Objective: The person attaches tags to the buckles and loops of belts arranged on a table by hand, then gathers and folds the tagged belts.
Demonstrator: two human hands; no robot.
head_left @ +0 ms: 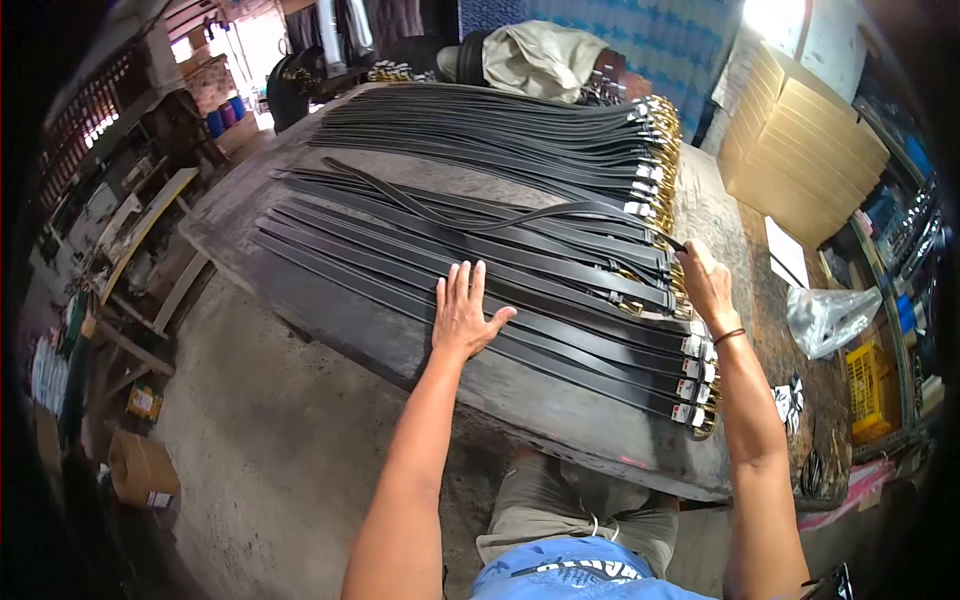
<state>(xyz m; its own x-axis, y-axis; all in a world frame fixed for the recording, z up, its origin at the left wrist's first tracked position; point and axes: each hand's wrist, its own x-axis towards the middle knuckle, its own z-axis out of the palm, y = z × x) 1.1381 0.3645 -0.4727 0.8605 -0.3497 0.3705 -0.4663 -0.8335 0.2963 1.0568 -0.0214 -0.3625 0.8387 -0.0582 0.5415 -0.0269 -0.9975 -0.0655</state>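
Long black belts lie side by side on a dark table, their gold buckles and white tags at the right end. My left hand rests flat on the nearer belts with its fingers spread. At the buckle end, my right hand is closed round the end of a black belt, which curves leftward over the other belts. Farther back, a second group of black belts lies in a dense row, with buckles at the right.
Behind the belts is a pale cloth bundle. Cardboard sheets stand at the right, near a clear plastic bag and a yellow crate. A wooden bench and a cardboard box are on the left.
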